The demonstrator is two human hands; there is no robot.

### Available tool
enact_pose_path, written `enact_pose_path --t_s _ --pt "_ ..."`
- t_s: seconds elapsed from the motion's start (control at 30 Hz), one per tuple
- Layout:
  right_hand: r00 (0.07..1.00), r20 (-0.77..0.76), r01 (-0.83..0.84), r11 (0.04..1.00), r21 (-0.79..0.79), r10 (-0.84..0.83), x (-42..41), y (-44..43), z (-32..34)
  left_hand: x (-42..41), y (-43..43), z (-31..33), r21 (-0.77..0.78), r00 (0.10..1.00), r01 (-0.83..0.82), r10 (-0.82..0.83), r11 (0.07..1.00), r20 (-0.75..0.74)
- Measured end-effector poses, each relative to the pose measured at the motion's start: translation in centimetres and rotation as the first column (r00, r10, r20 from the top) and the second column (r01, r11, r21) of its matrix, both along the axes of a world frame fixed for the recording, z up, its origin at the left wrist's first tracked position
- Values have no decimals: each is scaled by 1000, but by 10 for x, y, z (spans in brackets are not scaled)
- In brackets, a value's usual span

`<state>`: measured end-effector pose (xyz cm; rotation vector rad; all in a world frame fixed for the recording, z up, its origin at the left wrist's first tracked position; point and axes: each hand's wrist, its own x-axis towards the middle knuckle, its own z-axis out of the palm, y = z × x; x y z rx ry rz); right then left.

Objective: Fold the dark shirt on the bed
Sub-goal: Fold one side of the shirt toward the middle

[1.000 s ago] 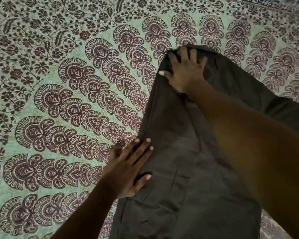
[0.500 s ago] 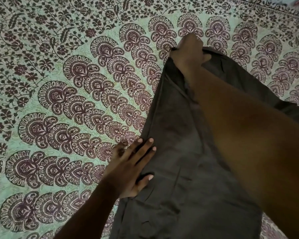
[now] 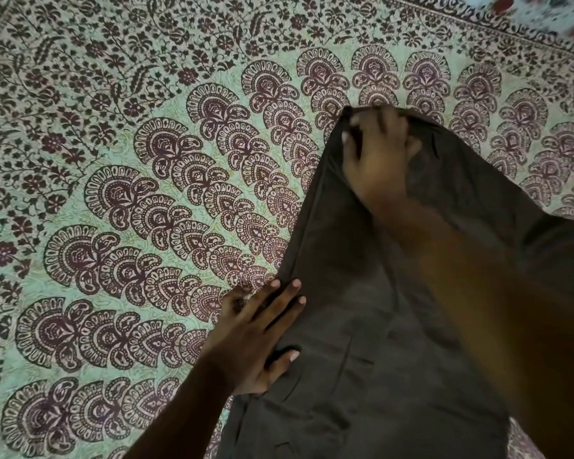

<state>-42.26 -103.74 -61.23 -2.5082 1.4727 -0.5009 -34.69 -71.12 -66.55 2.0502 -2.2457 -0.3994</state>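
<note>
The dark shirt point(image 3: 362, 326) is pressed at lower centre by the flat left hand point(image 3: 256, 339); its upper corner is gripped by the blurred right hand point(image 3: 375, 154).

Dark grey shirt point(image 3: 362, 326) lies partly folded, creased, on patterned bed point(image 3: 146, 193).

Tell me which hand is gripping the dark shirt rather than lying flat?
The right hand, at the dark grey cloth shirt's far end: its fingers curl round the fabric; the left hand presses flat.
</note>
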Motion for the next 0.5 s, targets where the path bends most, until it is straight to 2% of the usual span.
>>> enact_pose_path --t_s 0.03,0.1,0.17,0.2,0.3,0.37,0.5 --pt "993 -36 -115 992 -47 114 -11 20 -6 0 0 -1 -5 1000 -2 2 1000 -3" --pt "910 -152 -401 913 -79 387 -32 48 -21 -1 0 -4 -16 1000 -7 7 1000 -11" --pt "819 -265 -532 847 -16 509 -43 46 -32 -1 2 -6 -37 1000 -3 2 999 -6" --pt "819 -303 -510 860 3 487 -43 36 -36 -1 2 -7 -44 1000 2 -2 999 -2" --pt "875 -366 -311 947 80 318 -26 8 -33 -1 2 -9 -45 1000 2 -1 999 12" --pt "892 -377 -218 968 123 249 -18 3 -27 -1 2 -8 -42 1000 -5 5 999 8" --pt "915 -331 -223 973 65 232 -26 76 -10 -1 3 5 -4 1000 -6 6 1000 4"
